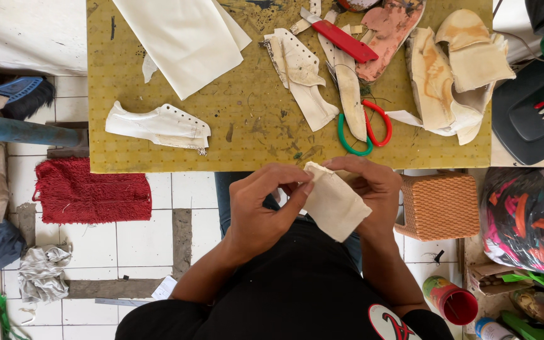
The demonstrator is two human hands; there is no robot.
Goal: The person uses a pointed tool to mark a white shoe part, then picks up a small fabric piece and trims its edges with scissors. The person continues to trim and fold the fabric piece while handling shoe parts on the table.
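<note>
— Hands first: where are they?

— Both are just below the near edge of the yellow worktop [158, 151], over the person's lap. The left hand [260, 211] and the right hand [373, 189] share 1 cream fabric piece [335, 204].

— And the fingers?

— Left fingers [297, 189] are pressed together, pinching the piece's upper corner. Right fingers are curled round its far edge, gripping it.

— What lies on the worktop?

— Scissors with 1 green and 1 red handle loop [365, 129], a red knife [344, 41], a white perforated shoe upper [158, 126] at the left, and a cream sheet [184, 41] — all well apart from the hands.

— Beside the person?

— A woven basket [439, 204] just right of the right hand; a red mat [92, 192] on the floor.
</note>
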